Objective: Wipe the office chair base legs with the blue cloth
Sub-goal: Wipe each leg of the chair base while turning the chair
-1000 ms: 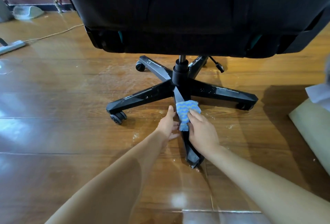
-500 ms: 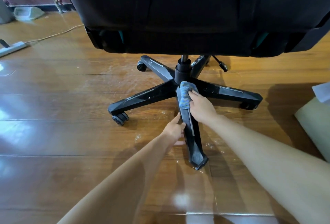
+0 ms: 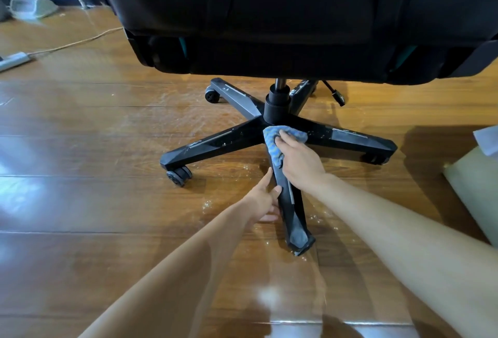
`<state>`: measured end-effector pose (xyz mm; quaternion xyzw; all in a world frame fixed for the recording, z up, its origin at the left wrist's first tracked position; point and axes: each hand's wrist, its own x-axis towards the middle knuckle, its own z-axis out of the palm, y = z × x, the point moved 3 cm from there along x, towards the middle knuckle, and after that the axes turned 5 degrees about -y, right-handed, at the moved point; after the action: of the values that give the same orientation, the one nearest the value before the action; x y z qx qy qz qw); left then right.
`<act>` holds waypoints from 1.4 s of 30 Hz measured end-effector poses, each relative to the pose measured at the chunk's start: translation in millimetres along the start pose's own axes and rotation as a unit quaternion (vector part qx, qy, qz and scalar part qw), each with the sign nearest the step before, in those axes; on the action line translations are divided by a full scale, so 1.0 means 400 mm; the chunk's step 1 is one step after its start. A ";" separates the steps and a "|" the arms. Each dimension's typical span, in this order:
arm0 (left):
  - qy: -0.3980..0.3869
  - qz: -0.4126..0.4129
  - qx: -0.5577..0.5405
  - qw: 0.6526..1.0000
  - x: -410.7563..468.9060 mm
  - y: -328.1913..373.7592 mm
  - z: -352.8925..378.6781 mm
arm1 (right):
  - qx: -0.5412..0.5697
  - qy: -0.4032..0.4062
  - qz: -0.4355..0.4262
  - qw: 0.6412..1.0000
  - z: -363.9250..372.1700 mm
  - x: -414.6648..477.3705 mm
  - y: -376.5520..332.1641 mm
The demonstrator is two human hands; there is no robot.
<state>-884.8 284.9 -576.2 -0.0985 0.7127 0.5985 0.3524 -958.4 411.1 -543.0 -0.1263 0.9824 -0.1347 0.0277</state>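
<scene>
Blue cloth (image 3: 271,140) lies bunched on the base (image 3: 277,111) where the near leg (image 3: 293,213) meets the hub, part of it trailing down that leg's left edge

Head view, my findings:
- Right hand (image 3: 300,166) is on top of the cloth, fingers curled down and clamped on it, pressing it to the leg's upper end
- Left hand (image 3: 262,199) sits against the left side of the same leg, lower down; forefinger lies straight along the side and the thumb rests on the top edge. I cannot tell how the other fingers sit
- Near leg points towards me; its tip looks grey with dust
- Left leg (image 3: 215,143) and right leg (image 3: 350,135) show pale specks; a caster (image 3: 178,176) is under the left one
- Black seat (image 3: 269,14) overhangs the base and hides its rear legs in part
- Wooden floor (image 3: 94,203) is glossy, with pale crumbs scattered around the near leg
- A power strip (image 3: 13,60) with its cable (image 3: 78,42) lies far left, well apart from the base
</scene>
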 end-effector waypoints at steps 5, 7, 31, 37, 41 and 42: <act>-0.018 -0.011 -0.029 0.999 -0.007 -0.001 -0.013 | -0.018 -0.003 0.012 1.000 0.023 -0.017 -0.010; -0.013 -0.010 -0.055 0.998 -0.007 -0.001 -0.022 | -0.072 -0.021 -0.009 0.997 0.037 -0.066 0.000; 0.086 -0.016 -0.202 0.975 -0.020 -0.008 -0.034 | 0.040 0.088 0.005 0.995 0.062 -0.200 -0.010; 0.084 -0.026 -0.210 0.974 -0.022 -0.022 0.007 | 0.032 0.053 0.055 0.997 0.066 -0.028 -0.024; 0.079 -0.036 -0.216 0.973 -0.025 -0.045 0.027 | -0.029 0.007 0.029 0.999 0.049 0.077 -0.019; 0.073 -0.039 -0.216 0.973 -0.024 -0.050 0.033 | -0.052 0.001 0.019 0.998 0.046 0.089 -0.018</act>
<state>-861.5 289.0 -586.6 -0.2435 0.5864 0.7150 0.2925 -989.6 390.6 -559.6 -0.1083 0.9904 -0.0832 0.0231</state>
